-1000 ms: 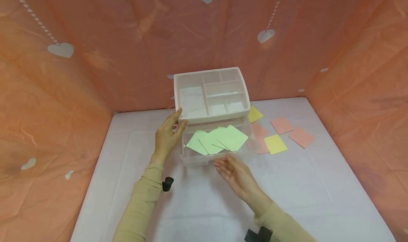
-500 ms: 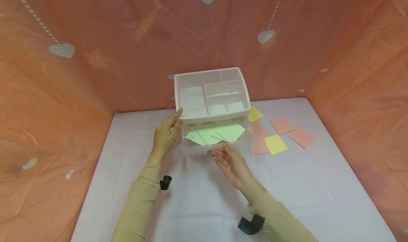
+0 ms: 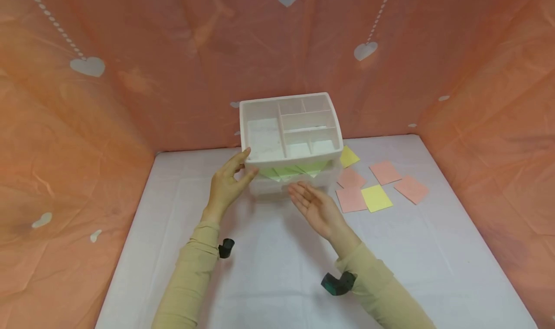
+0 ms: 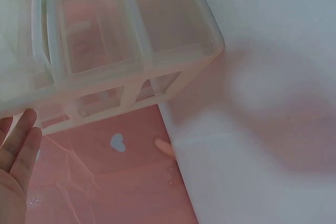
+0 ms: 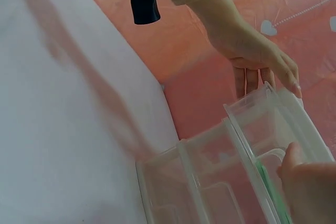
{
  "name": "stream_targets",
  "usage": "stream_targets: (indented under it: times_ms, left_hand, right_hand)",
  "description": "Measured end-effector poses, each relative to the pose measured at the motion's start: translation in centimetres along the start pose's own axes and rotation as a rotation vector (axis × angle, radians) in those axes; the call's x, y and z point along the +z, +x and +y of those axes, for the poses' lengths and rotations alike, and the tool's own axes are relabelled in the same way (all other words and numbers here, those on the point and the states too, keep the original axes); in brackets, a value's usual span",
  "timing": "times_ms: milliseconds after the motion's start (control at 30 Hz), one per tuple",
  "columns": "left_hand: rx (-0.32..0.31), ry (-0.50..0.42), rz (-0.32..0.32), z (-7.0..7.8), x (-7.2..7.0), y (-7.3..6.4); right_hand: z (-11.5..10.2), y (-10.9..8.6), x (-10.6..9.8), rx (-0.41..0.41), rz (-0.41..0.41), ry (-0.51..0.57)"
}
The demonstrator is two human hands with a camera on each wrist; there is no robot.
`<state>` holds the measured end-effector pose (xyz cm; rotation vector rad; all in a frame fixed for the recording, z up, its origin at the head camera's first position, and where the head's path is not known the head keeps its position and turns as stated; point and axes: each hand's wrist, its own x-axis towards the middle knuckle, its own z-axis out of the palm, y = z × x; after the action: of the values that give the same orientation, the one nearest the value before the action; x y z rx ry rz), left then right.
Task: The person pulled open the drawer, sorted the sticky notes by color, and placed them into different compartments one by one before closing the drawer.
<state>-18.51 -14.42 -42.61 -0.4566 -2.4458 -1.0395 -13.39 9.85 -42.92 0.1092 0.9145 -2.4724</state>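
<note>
A white plastic drawer organizer (image 3: 291, 159) with a compartmented top stands at the back of the table. Its clear top drawer (image 3: 266, 188) sits almost flush beneath the top tray, and green paper squares (image 3: 284, 173) show through the front. My left hand (image 3: 225, 187) rests at the organizer's front left corner, thumb across the front and fingers extended against the side. Straight fingers of my right hand (image 3: 320, 212) touch the middle of the drawer front. In the right wrist view, a green paper edge (image 5: 270, 187) shows inside the drawer, beside my right thumb (image 5: 292, 156).
Several pink paper squares (image 3: 411, 189) and yellow squares (image 3: 376, 198) lie to the organizer's right, some overlapping. A white cloth covers the table (image 3: 269, 281). Orange curtain (image 3: 195, 78) with pale hearts hangs behind and on both sides.
The top drawer has slid back into the organizer, carrying the green squares under the top tray. My right hand has moved forward with it; my left hand has stayed at the corner.
</note>
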Motion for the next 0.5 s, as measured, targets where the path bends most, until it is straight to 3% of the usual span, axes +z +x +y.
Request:
stream_targets:
  times_ms: [200, 500]
  left_hand:
    - [0.027, 0.003, 0.024, 0.0, 0.0, 0.1]
    - [0.060, 0.003, 0.044, -0.3, 0.3, 0.1]
  right_hand:
    - [-0.1, 0.7, 0.3, -0.006, -0.097, 0.093]
    - [0.0, 1.9, 0.6, -0.036, -0.135, 0.162]
